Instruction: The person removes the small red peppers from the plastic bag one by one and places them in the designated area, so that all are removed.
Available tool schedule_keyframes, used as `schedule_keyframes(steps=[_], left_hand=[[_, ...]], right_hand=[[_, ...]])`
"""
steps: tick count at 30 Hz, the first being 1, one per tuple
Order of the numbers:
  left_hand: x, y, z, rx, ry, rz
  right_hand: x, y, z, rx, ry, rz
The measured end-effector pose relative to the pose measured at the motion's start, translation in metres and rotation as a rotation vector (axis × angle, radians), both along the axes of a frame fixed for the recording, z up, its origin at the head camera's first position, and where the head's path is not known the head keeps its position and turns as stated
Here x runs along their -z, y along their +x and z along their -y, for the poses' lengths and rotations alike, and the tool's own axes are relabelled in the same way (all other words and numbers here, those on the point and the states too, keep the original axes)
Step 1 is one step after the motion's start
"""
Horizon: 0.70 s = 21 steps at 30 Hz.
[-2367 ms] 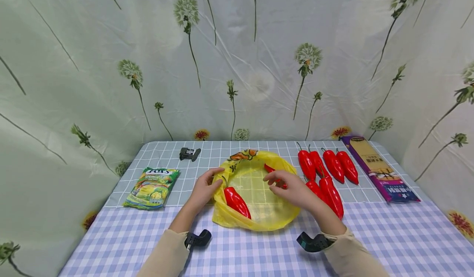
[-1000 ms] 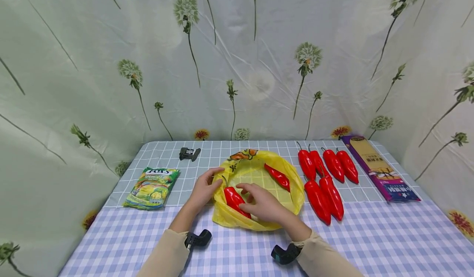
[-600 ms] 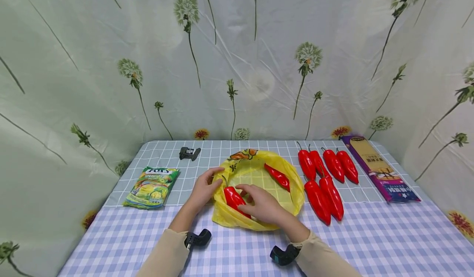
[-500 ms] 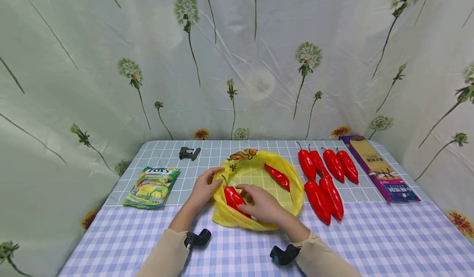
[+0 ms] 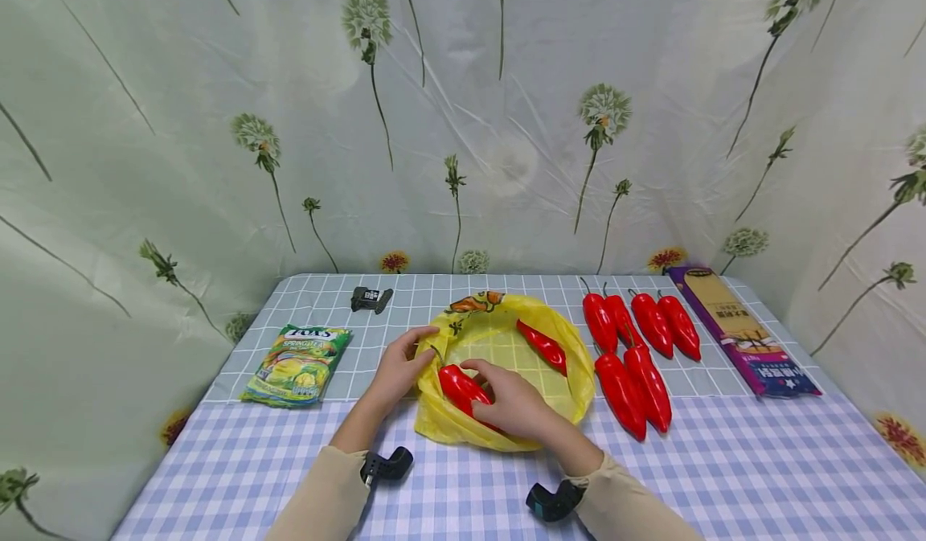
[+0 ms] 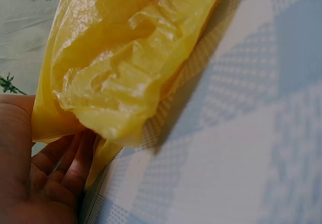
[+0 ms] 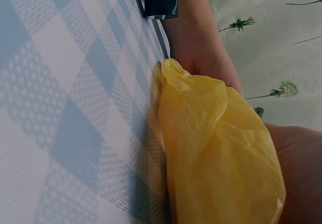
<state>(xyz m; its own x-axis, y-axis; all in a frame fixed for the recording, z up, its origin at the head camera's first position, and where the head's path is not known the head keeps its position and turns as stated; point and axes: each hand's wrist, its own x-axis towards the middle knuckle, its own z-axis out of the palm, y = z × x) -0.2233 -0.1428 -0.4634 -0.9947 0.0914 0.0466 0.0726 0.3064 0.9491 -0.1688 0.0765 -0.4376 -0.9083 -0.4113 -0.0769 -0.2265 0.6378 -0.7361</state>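
A yellow plastic bag [image 5: 502, 364], its mouth spread wide, lies on the table. At its left rim my left hand [image 5: 400, 372] holds the plastic; in the left wrist view the fingers [image 6: 75, 168] curl behind the bag's side. My right hand [image 5: 510, 403] reaches into the bag and grips a red pepper [image 5: 456, 382] by its lower part, fingers on one side and thumb on the other. A second red pepper [image 5: 544, 348] lies inside at the right. In the right wrist view the bag's wall [image 7: 221, 148] hides most of the right hand.
Several red peppers [image 5: 620, 396] lie on the cloth right of the bag. Beyond them is a purple and tan packet [image 5: 741, 328]. A green Fox's candy bag [image 5: 297, 368] lies at the left, with a small black device [image 5: 371, 300] behind it.
My right hand has moved left from the far-right pepper to the left one and closed its grip. That pepper has shifted slightly right. The left hand stays put.
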Motion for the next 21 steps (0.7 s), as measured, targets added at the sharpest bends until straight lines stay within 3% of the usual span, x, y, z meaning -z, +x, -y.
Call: schedule_keyframes(steps=[9, 21], left_hand=[[0.001, 0.0, 0.0, 0.007, 0.01, -0.008], [0.0, 0.0, 0.0, 0.004, 0.007, -0.003]], right_hand=[[-0.005, 0.0, -0.003, 0.032, 0.005, -0.026], [-0.011, -0.002, -0.015, 0.075, 0.145, -0.098]])
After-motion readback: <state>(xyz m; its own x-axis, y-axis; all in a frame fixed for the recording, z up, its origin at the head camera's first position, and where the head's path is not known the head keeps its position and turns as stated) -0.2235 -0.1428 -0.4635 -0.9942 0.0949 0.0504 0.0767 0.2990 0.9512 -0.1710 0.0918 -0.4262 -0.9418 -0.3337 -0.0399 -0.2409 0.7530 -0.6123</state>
